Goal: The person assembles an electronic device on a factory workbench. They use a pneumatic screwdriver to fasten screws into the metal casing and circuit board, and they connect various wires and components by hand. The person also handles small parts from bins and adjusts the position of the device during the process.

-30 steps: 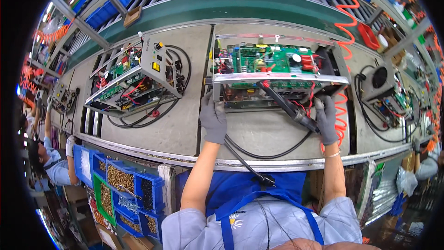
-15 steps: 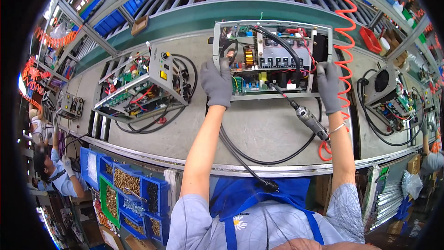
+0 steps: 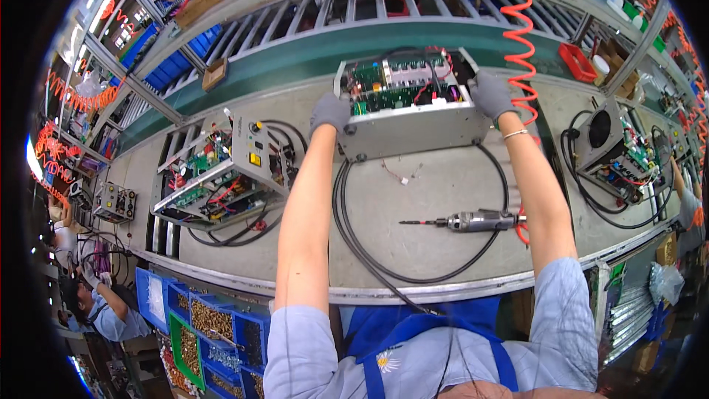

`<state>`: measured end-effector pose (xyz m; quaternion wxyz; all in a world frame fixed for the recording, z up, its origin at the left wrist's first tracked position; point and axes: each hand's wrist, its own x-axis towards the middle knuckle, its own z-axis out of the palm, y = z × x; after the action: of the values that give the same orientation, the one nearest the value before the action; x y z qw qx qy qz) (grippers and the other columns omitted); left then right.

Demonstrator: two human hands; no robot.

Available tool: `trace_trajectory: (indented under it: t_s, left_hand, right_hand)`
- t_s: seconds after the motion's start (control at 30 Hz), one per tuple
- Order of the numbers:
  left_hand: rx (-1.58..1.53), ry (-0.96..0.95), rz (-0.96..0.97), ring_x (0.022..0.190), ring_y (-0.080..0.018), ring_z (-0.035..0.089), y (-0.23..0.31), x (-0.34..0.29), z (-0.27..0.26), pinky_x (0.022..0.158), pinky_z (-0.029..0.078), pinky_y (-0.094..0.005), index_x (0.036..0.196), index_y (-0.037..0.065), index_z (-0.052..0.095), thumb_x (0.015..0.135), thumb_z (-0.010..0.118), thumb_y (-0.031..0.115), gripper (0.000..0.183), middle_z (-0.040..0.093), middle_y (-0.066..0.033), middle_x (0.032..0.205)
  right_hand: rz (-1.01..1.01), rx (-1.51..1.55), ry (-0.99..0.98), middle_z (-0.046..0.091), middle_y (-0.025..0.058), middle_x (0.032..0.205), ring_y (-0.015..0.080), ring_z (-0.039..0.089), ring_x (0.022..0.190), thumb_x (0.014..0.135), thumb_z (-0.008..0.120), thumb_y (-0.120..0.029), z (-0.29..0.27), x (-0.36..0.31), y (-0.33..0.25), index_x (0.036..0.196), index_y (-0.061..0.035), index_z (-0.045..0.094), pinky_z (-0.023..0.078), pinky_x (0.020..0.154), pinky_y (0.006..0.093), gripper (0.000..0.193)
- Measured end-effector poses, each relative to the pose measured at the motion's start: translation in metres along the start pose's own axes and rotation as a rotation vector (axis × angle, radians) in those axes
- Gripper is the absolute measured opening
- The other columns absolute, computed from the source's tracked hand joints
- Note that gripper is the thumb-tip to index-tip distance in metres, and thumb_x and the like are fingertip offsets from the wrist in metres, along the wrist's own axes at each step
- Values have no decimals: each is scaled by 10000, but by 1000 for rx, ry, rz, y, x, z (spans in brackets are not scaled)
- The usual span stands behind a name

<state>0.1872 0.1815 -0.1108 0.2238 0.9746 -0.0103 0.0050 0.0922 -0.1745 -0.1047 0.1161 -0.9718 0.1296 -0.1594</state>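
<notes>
My gloved left hand (image 3: 330,112) and my gloved right hand (image 3: 491,96) are closed on opposite ends of an open metal power-unit chassis (image 3: 413,133). It is tilted, so a plain grey panel faces me. Above that panel, green circuit boards and red wires show inside. A black power cable (image 3: 384,270) loops from under the chassis toward the table's front edge. On the table in front lies a pneumatic screwdriver (image 3: 480,221), its long bit pointing left. Close to the chassis sits a small wire with a white connector (image 3: 399,176). Most of the fingertips are hidden behind the chassis ends.
Another open unit (image 3: 221,170) stands at left, a third (image 3: 624,151) at right. A red coiled air hose (image 3: 521,37) hangs beside my right hand. Behind runs a roller conveyor (image 3: 369,4). Blue bins (image 3: 214,318) of screws are at lower left. Co-workers (image 3: 111,303) are at left.
The chassis has tipped, bringing its plain grey panel toward me, with both hands still on its ends. The screwdriver has swung from slanting against the chassis to lying crosswise on the table.
</notes>
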Motion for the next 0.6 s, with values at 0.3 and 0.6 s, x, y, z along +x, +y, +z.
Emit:
trace_trajectory:
  t_s: [0.3,0.6]
  left_hand:
    - [56,-53,-7,1053,-437,628,-1,-78,-10,908,495,-495,1091,-19,646,964,446,467,541,656,-288,1091]
    - [14,-61,41,998,-474,624,-24,-152,-29,871,488,-518,1065,-31,630,958,451,503,573,651,-319,1009]
  right_hand:
    - [-106,60,8,662,231,852,438,634,835,936,545,-296,-13,-42,14,964,-27,584,487,728,525,274]
    - [-102,51,7,647,235,853,434,628,822,946,537,-303,-36,-131,8,947,-28,563,480,707,531,276]
